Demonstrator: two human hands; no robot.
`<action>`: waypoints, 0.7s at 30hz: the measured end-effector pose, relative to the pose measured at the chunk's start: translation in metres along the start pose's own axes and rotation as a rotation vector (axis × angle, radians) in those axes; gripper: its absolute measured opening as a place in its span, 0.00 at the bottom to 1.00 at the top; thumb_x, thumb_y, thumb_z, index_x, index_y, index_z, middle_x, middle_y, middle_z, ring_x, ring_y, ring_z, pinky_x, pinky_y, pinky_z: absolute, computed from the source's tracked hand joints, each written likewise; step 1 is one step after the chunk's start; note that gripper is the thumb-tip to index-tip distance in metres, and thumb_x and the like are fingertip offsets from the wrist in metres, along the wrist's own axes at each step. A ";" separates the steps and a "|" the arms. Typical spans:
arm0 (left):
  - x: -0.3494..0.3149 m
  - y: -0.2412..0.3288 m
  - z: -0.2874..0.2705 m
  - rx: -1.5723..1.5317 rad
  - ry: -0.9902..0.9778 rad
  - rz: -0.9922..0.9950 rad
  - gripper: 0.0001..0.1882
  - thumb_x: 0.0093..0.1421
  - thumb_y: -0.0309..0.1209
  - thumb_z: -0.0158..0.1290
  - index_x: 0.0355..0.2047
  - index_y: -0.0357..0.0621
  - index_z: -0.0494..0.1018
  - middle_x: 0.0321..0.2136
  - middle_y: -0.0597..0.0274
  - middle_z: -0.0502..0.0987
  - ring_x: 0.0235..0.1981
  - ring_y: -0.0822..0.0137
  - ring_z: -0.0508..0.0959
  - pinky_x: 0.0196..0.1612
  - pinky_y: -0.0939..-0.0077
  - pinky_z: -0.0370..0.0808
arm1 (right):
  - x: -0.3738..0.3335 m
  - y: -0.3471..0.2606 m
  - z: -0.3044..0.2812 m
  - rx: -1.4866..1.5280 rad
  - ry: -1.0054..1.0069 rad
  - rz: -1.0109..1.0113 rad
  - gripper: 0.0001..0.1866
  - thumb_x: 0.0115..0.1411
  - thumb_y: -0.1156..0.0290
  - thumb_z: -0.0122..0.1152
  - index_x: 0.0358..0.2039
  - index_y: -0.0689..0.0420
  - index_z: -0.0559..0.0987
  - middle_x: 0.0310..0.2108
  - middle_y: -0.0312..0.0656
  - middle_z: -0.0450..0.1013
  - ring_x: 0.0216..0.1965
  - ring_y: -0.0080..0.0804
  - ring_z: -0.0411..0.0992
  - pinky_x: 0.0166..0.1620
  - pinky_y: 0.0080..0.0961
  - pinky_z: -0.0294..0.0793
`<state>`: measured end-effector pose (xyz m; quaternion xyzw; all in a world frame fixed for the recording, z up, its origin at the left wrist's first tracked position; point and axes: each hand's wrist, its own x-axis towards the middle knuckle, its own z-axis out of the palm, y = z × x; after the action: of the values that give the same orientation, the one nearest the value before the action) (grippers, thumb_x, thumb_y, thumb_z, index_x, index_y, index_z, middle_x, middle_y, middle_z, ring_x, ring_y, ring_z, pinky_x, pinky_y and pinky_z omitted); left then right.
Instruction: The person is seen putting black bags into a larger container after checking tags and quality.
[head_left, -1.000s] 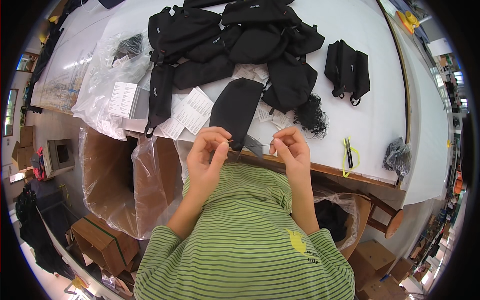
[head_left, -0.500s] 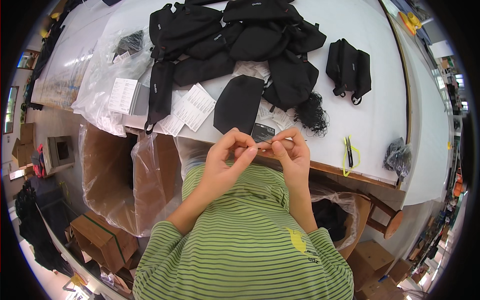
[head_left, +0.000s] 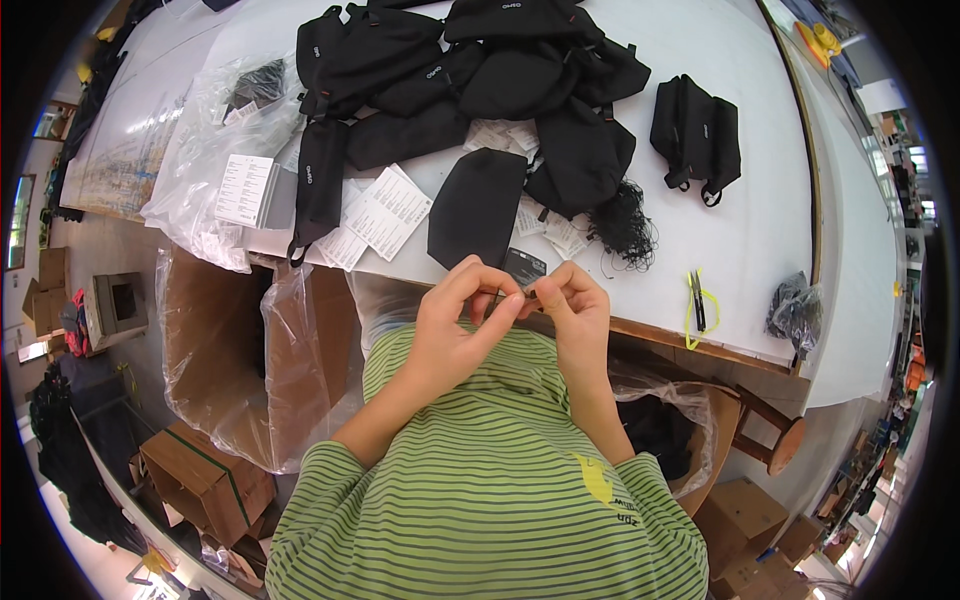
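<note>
My left hand (head_left: pixel 457 318) and my right hand (head_left: pixel 570 315) meet at the table's front edge, both with thumb and forefinger pinched. Between the fingertips shows a bit of thin dark cord, mostly hidden by the fingers. Just beyond them a small black card tag (head_left: pixel 525 265) with pale print stands out, slightly tilted; whether the fingers also hold it I cannot tell. Past the tag lies a flat black pouch (head_left: pixel 477 208). A tangled bundle of black cords (head_left: pixel 624 228) rests to the right, beside white printed cards (head_left: pixel 565 236).
Black bags (head_left: pixel 400 75) are heaped at the back, with another bag (head_left: pixel 697 135) to the right. Left are a card stack (head_left: pixel 245 190) and clear plastic (head_left: pixel 185 170). Black snips (head_left: pixel 698 303) with a yellow cord lie near the front edge. A plastic-lined carton (head_left: pixel 215 350) stands below left.
My fingertips have drawn closer together, the right hand shifting slightly left and down. The black tag has tilted a little. Bags and cards stay where they were.
</note>
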<state>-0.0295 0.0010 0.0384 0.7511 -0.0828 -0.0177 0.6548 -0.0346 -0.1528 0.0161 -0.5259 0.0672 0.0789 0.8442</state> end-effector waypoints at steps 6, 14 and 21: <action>0.000 0.001 0.000 0.031 -0.004 0.020 0.04 0.54 0.24 0.56 0.30 0.39 0.72 0.23 0.69 0.64 0.20 0.78 0.59 0.23 0.84 0.57 | -0.004 -0.005 0.007 -0.029 0.045 -0.004 0.10 0.58 0.73 0.63 0.25 0.62 0.72 0.23 0.38 0.75 0.26 0.21 0.73 0.32 0.17 0.72; 0.003 -0.003 -0.003 -0.235 -0.091 -0.093 0.09 0.54 0.25 0.59 0.33 0.42 0.70 0.22 0.73 0.62 0.21 0.81 0.59 0.26 0.86 0.58 | -0.008 -0.012 0.002 -0.186 -0.043 -0.118 0.09 0.55 0.76 0.65 0.22 0.62 0.73 0.19 0.34 0.71 0.21 0.17 0.69 0.28 0.14 0.67; 0.020 -0.009 -0.012 -0.274 -0.349 -0.169 0.06 0.59 0.27 0.55 0.34 0.41 0.69 0.24 0.72 0.65 0.24 0.80 0.61 0.30 0.84 0.62 | -0.005 -0.014 0.002 -0.074 -0.083 -0.052 0.10 0.59 0.75 0.61 0.23 0.60 0.71 0.19 0.32 0.68 0.20 0.16 0.67 0.25 0.13 0.65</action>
<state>-0.0071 0.0109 0.0334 0.6449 -0.1282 -0.2130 0.7227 -0.0365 -0.1573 0.0301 -0.5547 0.0154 0.0812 0.8280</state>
